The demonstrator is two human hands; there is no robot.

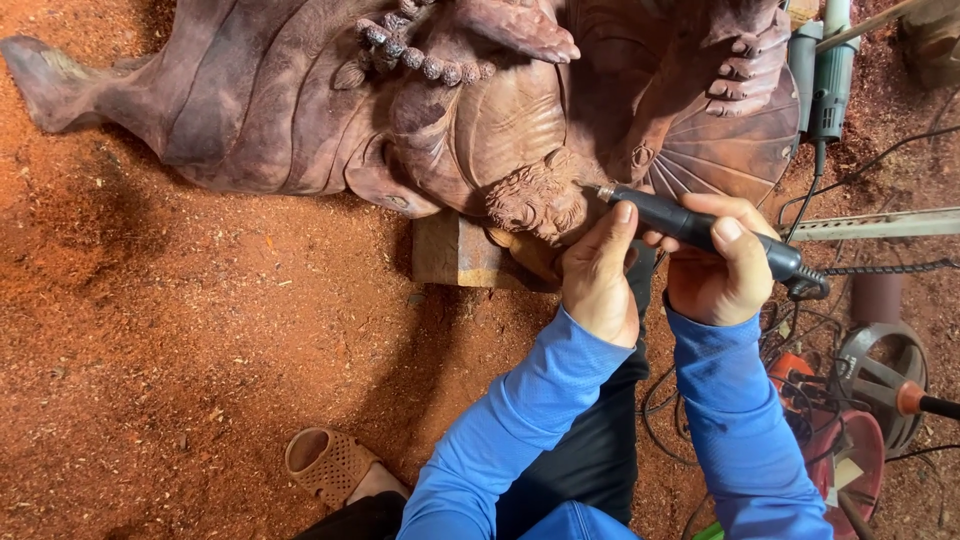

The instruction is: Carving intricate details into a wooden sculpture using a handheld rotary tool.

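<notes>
Just above the left hand (pixel 598 285) lies a large reddish-brown wooden sculpture (pixel 400 110) on its side, its carved bearded face (pixel 538 200) turned toward the person. That hand rests against the underside of the carving near the face, fingers extended upward and close together, the index fingertip touching the black barrel of a rotary carving handpiece (pixel 690 225). The right hand (pixel 720 270), just beside the left, is clamped around the rear half of the handpiece, thumb laid along its top. The tool points up and to the left of both hands, and its thin metal bit (pixel 603 189) meets the wood right at the edge of the beard. A dark flexible cable (pixel 880 268) runs off to the right from the tool's back end, past the right hand. Carved beads (pixel 420 55) and a carved foot (pixel 745 65) show farther above the hands. A wooden block (pixel 455 250) sits under the carving, to the left of the left hand. Red sawdust (pixel 170 350) covers the floor all around. Both arms wear blue sleeves (pixel 520 420). Below the left hand a tan perforated clog (pixel 330 463) rests on the floor. A green power tool (pixel 828 80) lies up and to the right of the right hand, and tangled cords (pixel 800 380) with reddish equipment sit below it.
</notes>
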